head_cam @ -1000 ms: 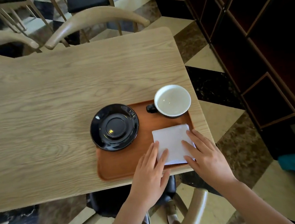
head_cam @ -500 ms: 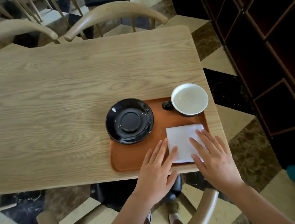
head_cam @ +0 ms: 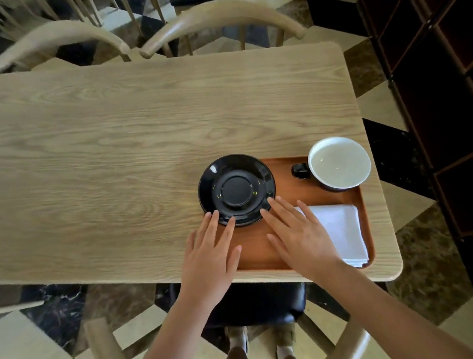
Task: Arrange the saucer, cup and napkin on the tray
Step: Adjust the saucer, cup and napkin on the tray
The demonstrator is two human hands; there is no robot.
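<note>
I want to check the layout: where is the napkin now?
In the head view, the napkin lies in the near right corner of the tray, just in front of the cup, with the right hand over its left edge.

A single head view looks steeply down and forward from above the near edge of the counter (head_cam: pixel 114 149), close enough that both forearms enter from the bottom edge. The tray (head_cam: pixel 264 256) sits right of centre, chair backs (head_cam: pixel 216 13) line the top, shelves (head_cam: pixel 448 77) fill the right side, and floor shows below; wide-angle bending curves the edges
</note>
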